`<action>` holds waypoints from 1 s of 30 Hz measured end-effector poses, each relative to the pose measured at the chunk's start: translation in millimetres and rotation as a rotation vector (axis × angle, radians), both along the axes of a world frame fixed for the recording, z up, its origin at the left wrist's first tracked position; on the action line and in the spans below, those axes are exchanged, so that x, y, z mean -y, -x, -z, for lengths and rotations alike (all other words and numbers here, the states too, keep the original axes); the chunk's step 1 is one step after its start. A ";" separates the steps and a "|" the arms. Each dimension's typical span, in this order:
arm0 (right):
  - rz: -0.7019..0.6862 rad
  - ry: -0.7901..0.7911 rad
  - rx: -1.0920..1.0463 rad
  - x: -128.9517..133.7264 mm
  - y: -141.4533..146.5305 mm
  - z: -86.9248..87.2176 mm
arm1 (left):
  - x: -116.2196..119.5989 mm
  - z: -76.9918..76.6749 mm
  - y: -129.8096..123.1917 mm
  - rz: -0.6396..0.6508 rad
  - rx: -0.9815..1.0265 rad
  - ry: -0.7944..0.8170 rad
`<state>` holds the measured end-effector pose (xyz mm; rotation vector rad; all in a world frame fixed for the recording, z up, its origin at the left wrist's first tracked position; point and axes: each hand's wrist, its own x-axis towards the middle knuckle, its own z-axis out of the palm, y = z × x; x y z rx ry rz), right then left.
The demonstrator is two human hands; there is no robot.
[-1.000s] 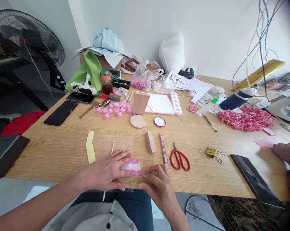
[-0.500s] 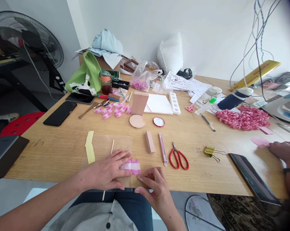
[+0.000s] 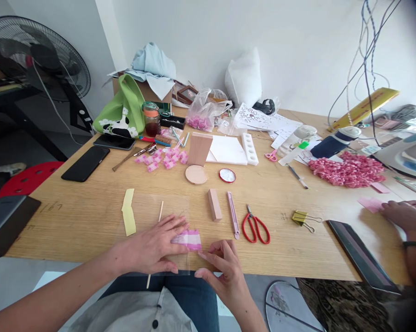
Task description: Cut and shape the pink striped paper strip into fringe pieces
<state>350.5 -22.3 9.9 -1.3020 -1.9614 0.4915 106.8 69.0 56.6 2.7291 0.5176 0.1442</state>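
Note:
My left hand point(image 3: 149, 244) lies flat on a clear plastic sheet point(image 3: 159, 207), its fingertips on a pink-and-white striped strip point(image 3: 190, 240). My right hand point(image 3: 225, 272) sits just right of that strip, its curled fingertips at the strip's lower right end. A thin wooden stick point(image 3: 160, 211) lies under the sheet, and its lower end shows below my left hand. Left of the sheet is a folded yellow paper strip point(image 3: 128, 212). At the far right, another person's hand point(image 3: 399, 216) rests on the table by a pink paper piece point(image 3: 371, 204).
On the wooden table point(image 3: 73, 221) lie a pale wooden block point(image 3: 214, 205), a pink craft knife point(image 3: 233, 214), red-handled scissors point(image 3: 256, 229) and a yellow binder clip point(image 3: 302, 217). A heap of pink pieces point(image 3: 346, 170) lies at the right, beside a dark tablet point(image 3: 360, 251).
The whole view has shifted slightly. My right hand's fingers have curled in a little at the strip's end. My left hand stays pressed in place.

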 end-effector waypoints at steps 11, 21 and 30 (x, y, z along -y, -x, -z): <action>0.045 -0.013 0.219 -24.5 -0.2 -13.1 | -1.5 1.9 0.0 0.022 -0.022 0.015; 0.009 -0.027 0.440 -41.1 -0.9 -6.4 | -0.3 2.8 0.8 -0.002 -0.007 0.016; -0.003 0.003 0.386 -40.1 -0.6 -6.4 | -6.4 -2.3 -0.4 0.006 -0.086 0.038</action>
